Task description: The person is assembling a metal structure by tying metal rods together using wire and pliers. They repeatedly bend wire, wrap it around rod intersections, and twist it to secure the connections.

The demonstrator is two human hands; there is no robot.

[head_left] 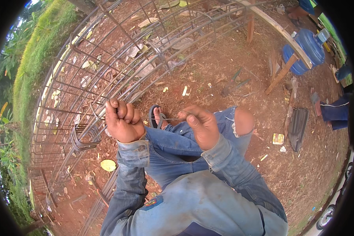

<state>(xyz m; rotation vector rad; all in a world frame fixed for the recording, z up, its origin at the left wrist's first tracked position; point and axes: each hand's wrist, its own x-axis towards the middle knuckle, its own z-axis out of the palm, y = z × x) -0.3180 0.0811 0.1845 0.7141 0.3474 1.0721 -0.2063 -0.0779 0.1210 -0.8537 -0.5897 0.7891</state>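
Beside the one rebar cage [106, 78], my left hand [124, 121] curls closed, on what I can't tell; right of the cage, my right hand [201, 126] pinches thin wire [167, 119] between the two.

The location is an outdoor construction area. Indicators: a rebar cage [106, 74] at upper left; a timber support [281, 74] at upper right; bare red soil [214, 84] at centre; grass [39, 45] along the upper-left edge; a wheel [326, 217] at lower right.
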